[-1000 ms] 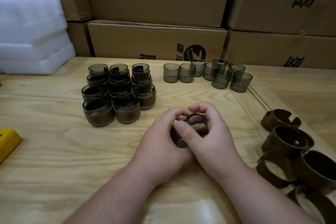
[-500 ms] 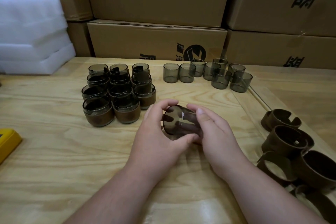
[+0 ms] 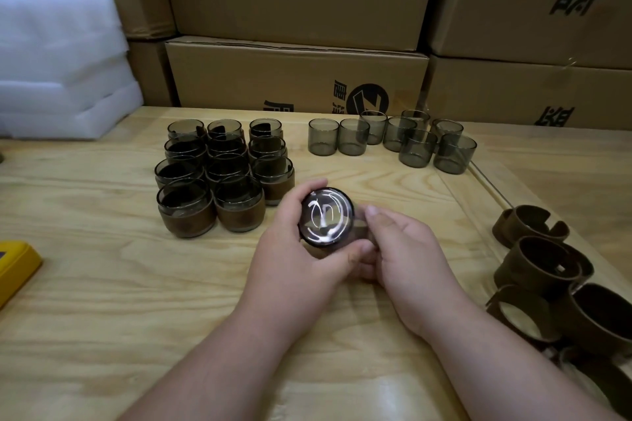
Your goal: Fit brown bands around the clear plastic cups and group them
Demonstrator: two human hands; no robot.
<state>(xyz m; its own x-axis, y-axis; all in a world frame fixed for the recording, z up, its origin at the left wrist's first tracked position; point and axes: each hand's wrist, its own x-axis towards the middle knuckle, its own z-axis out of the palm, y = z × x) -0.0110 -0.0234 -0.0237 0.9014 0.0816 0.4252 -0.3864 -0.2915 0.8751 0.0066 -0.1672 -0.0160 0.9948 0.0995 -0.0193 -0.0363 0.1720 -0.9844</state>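
Observation:
I hold one smoky clear cup [image 3: 326,217] over the middle of the wooden table [image 3: 102,301], tipped so its glossy base faces me. My left hand [image 3: 294,249] wraps its left side and my right hand [image 3: 403,249] grips its right side. Whether a brown band sits on this cup is hidden by my fingers. Several banded cups [image 3: 222,178] stand grouped in rows to the left. Several bare cups [image 3: 393,140] stand at the back right. Loose brown bands [image 3: 543,263] lie piled at the right edge.
Stacked cardboard boxes [image 3: 297,75] wall off the back of the table. White foam sheets [image 3: 61,72] are piled at the back left. A yellow object [image 3: 17,263] pokes in at the left edge.
The cup has been turned from rim-up, through lying on its side, to base toward me. Both hands moved slightly away from me and to the left with it.

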